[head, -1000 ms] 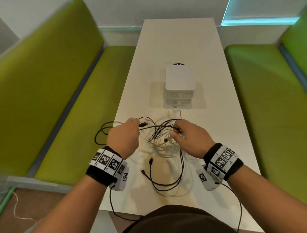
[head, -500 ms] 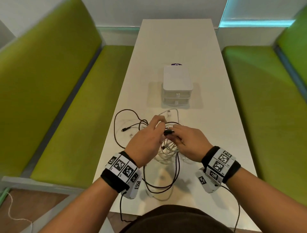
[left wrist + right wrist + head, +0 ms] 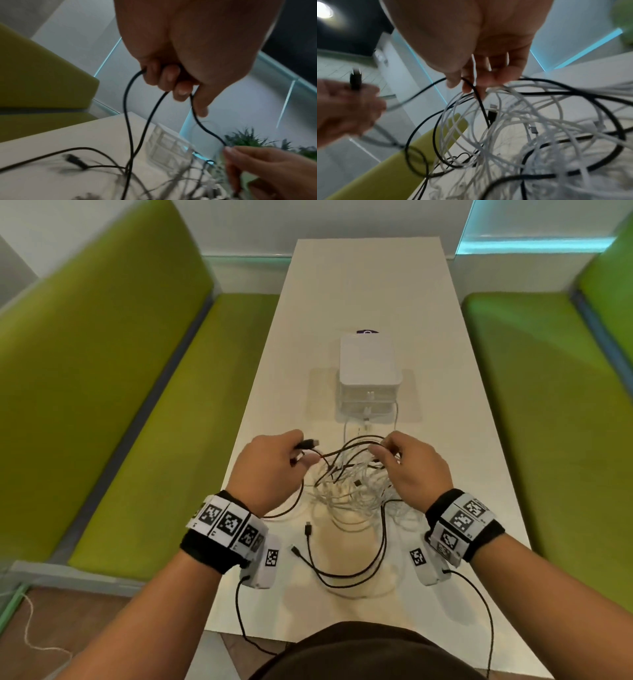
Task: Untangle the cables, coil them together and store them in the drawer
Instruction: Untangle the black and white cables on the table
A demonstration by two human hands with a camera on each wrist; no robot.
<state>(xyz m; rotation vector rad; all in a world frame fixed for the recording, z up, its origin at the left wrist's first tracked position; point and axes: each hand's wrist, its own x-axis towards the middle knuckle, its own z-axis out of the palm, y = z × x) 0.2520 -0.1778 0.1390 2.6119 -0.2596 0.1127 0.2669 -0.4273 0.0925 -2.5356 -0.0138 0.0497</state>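
A tangle of white cables (image 3: 356,494) (image 3: 513,128) and black cables (image 3: 346,573) (image 3: 419,128) lies on the white table (image 3: 445,460) between my hands. My left hand (image 3: 270,467) (image 3: 173,75) grips a black cable; its USB plug (image 3: 310,444) (image 3: 355,79) sticks out past the fingers. My right hand (image 3: 411,467) (image 3: 476,78) pinches a black cable strand and white strands and holds them above the table. A small white drawer unit (image 3: 369,378) (image 3: 169,146) stands behind the tangle, its drawers closed.
Green benches (image 3: 137,422) (image 3: 548,422) run along both sides of the narrow table. Black cable loops and loose plugs (image 3: 308,530) lie near the front edge. Leads from the wrist cameras (image 3: 479,611) hang off the near edge. Plants (image 3: 248,138) show in the left wrist view.
My hands met over the tangle half a second ago and have now moved apart, the left hand going left with the black USB plug, stretching a black strand between them.
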